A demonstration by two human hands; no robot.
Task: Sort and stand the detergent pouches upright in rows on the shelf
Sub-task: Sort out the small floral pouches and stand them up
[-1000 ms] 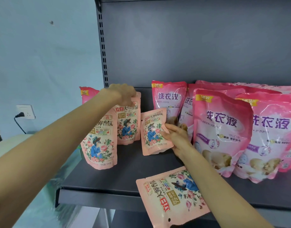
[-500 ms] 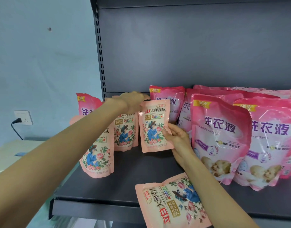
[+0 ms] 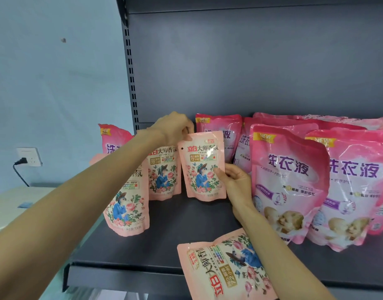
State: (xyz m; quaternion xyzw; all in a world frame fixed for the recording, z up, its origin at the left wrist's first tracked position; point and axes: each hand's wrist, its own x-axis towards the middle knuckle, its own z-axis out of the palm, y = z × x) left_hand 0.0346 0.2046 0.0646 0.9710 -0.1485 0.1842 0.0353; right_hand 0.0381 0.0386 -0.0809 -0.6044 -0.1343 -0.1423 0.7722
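Note:
A small peach floral pouch [image 3: 200,167] stands upright mid-shelf, held by both hands. My left hand [image 3: 175,127] pinches its top left corner. My right hand [image 3: 236,182] grips its right edge, thumb on the front. Two more small floral pouches stand to the left: one [image 3: 163,176] right beside it, one [image 3: 128,208] nearer the front. Another small floral pouch [image 3: 225,265] lies flat over the shelf's front edge, partly under my right forearm. Large pink pouches [image 3: 288,180] stand in rows on the right, and one [image 3: 112,139] stands at the far left behind my left arm.
The dark grey shelf [image 3: 164,239] has a back panel and a slotted upright post [image 3: 130,68] at its left. A wall socket with a black plug [image 3: 28,158] sits on the blue wall. A pale surface [image 3: 15,204] lies lower left.
The held small pouch has gone from tilted to upright and moved slightly left beside the standing one. My left hand has shifted right from the neighbouring pouch onto its top corner.

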